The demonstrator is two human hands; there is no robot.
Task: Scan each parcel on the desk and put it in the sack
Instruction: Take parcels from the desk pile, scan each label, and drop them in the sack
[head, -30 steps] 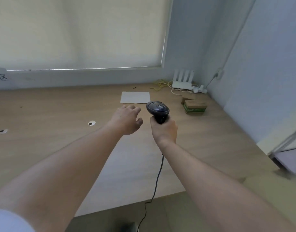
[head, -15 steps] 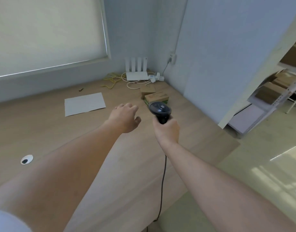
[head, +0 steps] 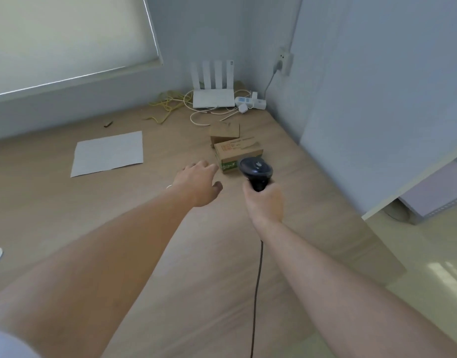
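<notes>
Two cardboard parcels lie on the wooden desk (head: 312, 202) near its right side: a brown-and-green box (head: 236, 152) in front and a smaller plain brown box (head: 224, 133) behind it. My right hand (head: 264, 202) grips a black barcode scanner (head: 255, 170), its head just in front of the green box and its cable hanging toward me. My left hand (head: 197, 182) reaches forward with relaxed fingers, holding nothing, its fingertips just left of the green box. No sack is in view.
A white paper sheet (head: 108, 153) lies on the desk to the left. In the far corner are a white router (head: 213, 94), a power strip (head: 249, 102) and yellow and white cables (head: 170, 104). The desk's right edge drops to the floor beside a wall partition (head: 377, 99).
My view has swung right and closer to the parcels. Both hands have moved forward toward the green box, the scanner still in my right hand.
</notes>
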